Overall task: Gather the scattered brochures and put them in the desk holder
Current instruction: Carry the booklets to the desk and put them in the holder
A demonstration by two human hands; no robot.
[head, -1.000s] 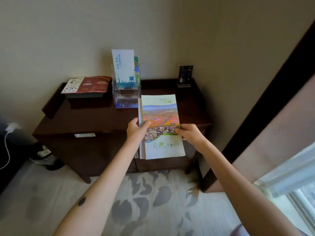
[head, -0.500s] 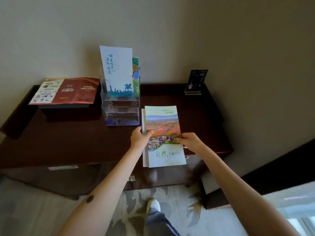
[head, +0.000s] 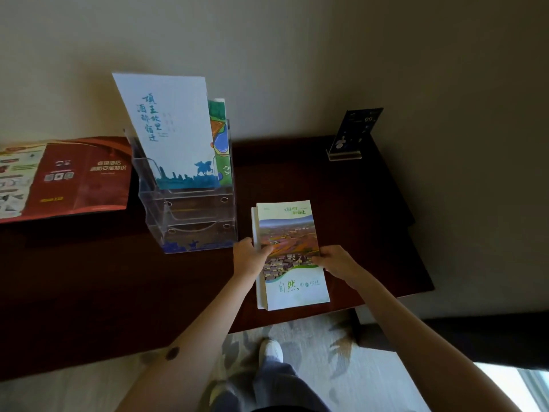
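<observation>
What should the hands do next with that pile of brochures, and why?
Probably lift the brochure stack and swing it left toward the clear holder. The left hand and right hand grip its side edges. The stack is just right of the holder, and the pocket in front of the white brochure looks free.

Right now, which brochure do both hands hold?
The landscape brochure, gripped by left hand and right hand; the white brochure stands in the holder, red leaflet untouched.
</observation>
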